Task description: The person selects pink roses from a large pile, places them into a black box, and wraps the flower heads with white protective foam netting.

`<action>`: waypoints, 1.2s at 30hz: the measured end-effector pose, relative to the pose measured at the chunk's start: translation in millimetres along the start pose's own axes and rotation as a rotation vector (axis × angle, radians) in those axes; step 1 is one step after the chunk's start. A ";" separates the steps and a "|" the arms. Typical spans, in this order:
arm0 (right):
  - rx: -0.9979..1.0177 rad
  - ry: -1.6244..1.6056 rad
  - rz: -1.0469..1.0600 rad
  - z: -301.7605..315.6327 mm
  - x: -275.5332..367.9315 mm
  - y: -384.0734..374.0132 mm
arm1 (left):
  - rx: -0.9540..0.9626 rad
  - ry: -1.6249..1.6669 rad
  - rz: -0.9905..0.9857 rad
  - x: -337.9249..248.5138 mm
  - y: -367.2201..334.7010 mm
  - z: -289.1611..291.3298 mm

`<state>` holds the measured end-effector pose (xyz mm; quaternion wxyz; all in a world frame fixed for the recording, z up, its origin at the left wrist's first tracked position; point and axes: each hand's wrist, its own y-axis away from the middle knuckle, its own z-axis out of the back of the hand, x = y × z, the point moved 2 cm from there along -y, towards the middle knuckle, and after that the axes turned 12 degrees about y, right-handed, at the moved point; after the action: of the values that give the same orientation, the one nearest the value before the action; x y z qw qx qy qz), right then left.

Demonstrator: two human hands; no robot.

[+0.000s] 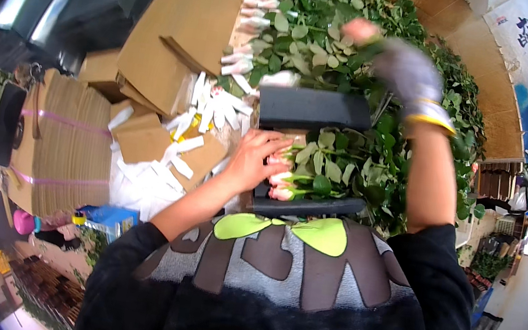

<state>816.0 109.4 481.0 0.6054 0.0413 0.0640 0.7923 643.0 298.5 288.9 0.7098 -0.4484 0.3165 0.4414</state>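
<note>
My bare left hand (257, 158) lies over a small row of pink-white roses (281, 193), its fingers stretched out and slightly apart, touching the blooms. Those roses lie on their sides, heads to the left and leafy stems to the right, between a black padded block (315, 109) on the far side and a black padded bar (309, 206) on the near side. Up to the right, my right hand (408, 74) wears a grey glove with a yellow-edged cuff and is blurred by motion. A pink rose (361, 31), also blurred, extends leftward from its closed fingers.
Beyond the blocks spreads a heap of leafy rose stems (321, 45), with white-wrapped heads (256, 12) along its left edge. White paper strips (179, 146) lie scattered at left, beside cardboard sheets (185, 26) and a strapped cardboard stack (68, 144). A cardboard wall (499, 97) stands at right.
</note>
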 end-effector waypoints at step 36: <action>-0.374 0.302 0.804 -133.2 28.3 87.7 | -0.005 0.080 0.136 7.3 -3.6 -0.6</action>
<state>705.8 107.2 362.3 0.2312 -0.1628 -0.0135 0.9591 649.3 299.7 283.8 0.6640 -0.4448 0.3734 0.4710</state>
